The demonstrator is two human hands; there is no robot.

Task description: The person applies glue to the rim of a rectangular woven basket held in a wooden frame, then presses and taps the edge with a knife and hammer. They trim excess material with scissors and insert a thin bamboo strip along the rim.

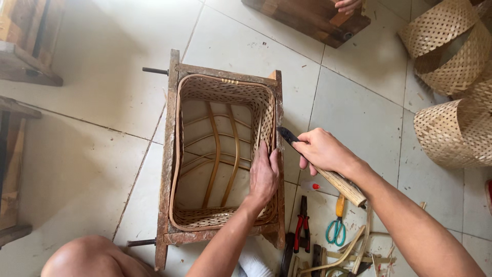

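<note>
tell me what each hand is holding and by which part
Right hand grips a knife by its wooden handle; left hand holds nothing, pressing the woven basket wall.

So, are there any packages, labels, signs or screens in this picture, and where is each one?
Small glue bottle: on the tiled floor right of the wooden frame, below the right hand; white with a red cap; any label is too small to tell.
No signs or screens in view.

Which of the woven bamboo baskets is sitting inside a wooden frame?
The rectangular woven bamboo basket at centre, which the left hand presses. The round woven baskets at right lie loose on the tiled floor.
</note>
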